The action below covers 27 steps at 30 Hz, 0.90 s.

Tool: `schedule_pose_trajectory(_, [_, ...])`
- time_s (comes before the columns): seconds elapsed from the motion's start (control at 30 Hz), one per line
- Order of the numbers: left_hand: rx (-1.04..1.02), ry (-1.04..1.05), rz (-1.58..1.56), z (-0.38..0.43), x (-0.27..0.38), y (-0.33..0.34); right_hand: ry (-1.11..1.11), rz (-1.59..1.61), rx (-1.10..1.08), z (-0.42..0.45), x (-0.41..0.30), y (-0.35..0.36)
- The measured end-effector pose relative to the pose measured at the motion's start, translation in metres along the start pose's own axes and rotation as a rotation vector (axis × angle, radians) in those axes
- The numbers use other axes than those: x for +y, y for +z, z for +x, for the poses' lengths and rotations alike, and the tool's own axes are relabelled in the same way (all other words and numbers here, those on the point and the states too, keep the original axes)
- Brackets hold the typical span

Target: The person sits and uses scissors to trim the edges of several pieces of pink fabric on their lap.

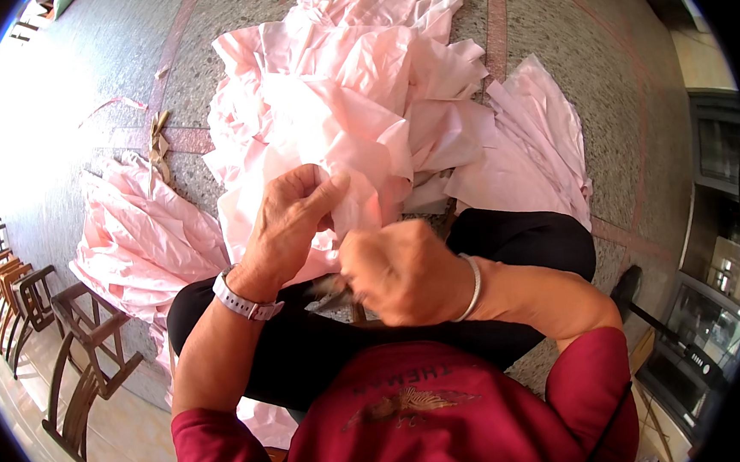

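Thin pink sheeting (337, 127), cloth by its look, lies in a large crumpled heap on the floor in front of me. With thumb and curled fingers, my left hand (295, 214) pinches the near part of it above my lap. My right hand (405, 273) is curled just to the right and nearer my body, blurred by motion. Its fingers are close to the lower edge of the sheeting, but whether they grip it is hidden. A blurred greyish thing (331, 295) shows below those fingers; I cannot tell what it is.
More pink sheeting is bunched on the left (145, 237) and spread on the right (525, 149). Brown scraps (158, 146) lie on the speckled floor (591, 80). Wooden chairs (91, 340) line the left side. Dark glass-fronted cabinets (720, 135) and the black base of a stand (628, 284) are at right.
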State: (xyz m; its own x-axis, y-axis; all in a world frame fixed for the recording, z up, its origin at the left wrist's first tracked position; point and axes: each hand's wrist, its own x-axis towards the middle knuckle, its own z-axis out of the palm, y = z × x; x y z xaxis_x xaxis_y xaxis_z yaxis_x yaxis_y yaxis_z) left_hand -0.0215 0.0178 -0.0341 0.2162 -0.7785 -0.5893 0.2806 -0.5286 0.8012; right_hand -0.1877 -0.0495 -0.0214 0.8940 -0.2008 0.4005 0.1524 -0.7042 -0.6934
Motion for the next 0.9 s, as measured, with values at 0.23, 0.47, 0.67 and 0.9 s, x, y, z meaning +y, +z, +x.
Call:
schedule_pose_trajectory(0.23, [0.05, 0.075, -0.146, 0.005, -0.01, -0.009, 0.499, 0.368, 0.081, 0.011, 0.013, -0.035])
schedule_pose_trajectory(0.47, [-0.025, 0.04, -0.256, 0.005, -0.014, -0.007, 0.615, 0.498, 0.125, 0.012, 0.015, -0.034])
schedule_pose_trajectory(0.67, [-0.141, 0.034, -0.133, -0.002, -0.005, -0.001, 0.717, 0.511, 0.109, 0.016, 0.016, -0.042])
schedule_pose_trajectory(0.9, [-0.154, 0.235, 0.339, -0.007, 0.006, 0.013, 0.198, -0.083, 0.17, 0.013, 0.029, -0.032])
